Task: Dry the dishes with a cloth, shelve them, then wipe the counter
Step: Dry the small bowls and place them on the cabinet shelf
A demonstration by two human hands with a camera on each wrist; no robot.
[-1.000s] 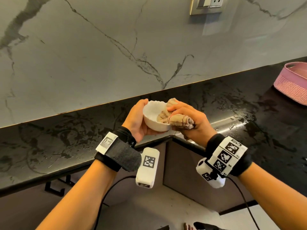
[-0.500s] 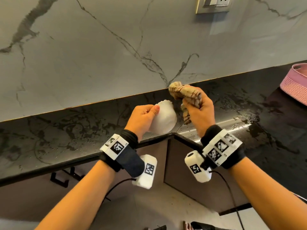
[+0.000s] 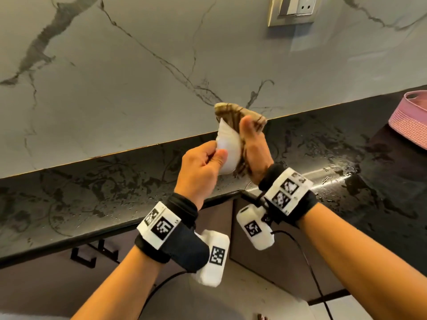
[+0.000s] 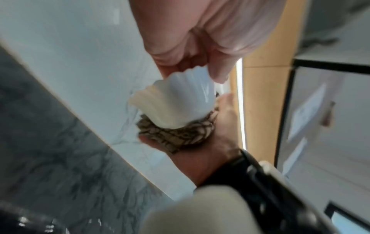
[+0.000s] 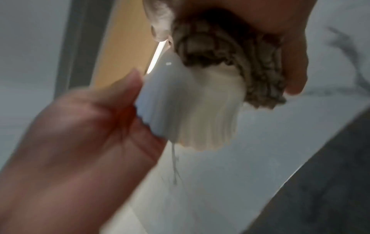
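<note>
A small white fluted bowl [image 3: 227, 148] is held in the air above the corner of the black counter [image 3: 97, 188]. My left hand [image 3: 203, 162] pinches the bowl [image 4: 176, 101] at its scalloped rim, its outside turned toward me. My right hand [image 3: 253, 148] grips a bunched brown patterned cloth [image 3: 238, 114] and presses it against the bowl's base. In the right wrist view the cloth [image 5: 230, 63] covers the bowl [image 5: 192, 110] at its bottom. The bowl's inside is hidden.
A pink woven basket [image 3: 409, 121] stands on the counter at the far right. Water beads and streaks lie on the counter right of my hands. A marble wall with a socket plate [image 3: 292, 10] rises behind. Cabinet fronts and floor are below.
The bowl was turned from mouth-up to its outside facing me. My right hand took the cloth out of the bowl, lifted it, and now presses it on the bowl's base.
</note>
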